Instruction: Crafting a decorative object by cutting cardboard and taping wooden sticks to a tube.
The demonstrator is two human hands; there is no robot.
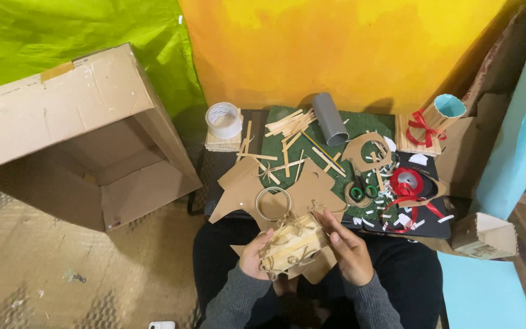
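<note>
1. So, both hands are down over the lap, wrapped around a small stick box (pixel 291 245) made of pale wooden sticks with twine tangled over it.
2. The left hand (pixel 252 254) cups the box from its left side, fingers closed against it.
3. The right hand (pixel 347 248) grips the right side, fingers curled onto the top edge and the twine.
4. The box sits just in front of the low dark bench (pixel 226 163), above a brown cardboard cutout (pixel 308 189) that hangs off the bench's near edge.
5. A thin metal ring (pixel 273 203) lies on that cutout, right behind the box.
6. Further back, a green mat (pixel 275 146) has loose wooden sticks (pixel 288 123) scattered over it, plus a grey tube (pixel 329 118).
7. A tape roll (pixel 224 119) sits at the back left corner.
8. Green-handled scissors (pixel 360 190) and a spool of red ribbon (pixel 406 181) are off to the right, among white paper scraps.
9. A big open cardboard box (pixel 74 134) lies tipped on its side on the floor, well to the left.
</note>
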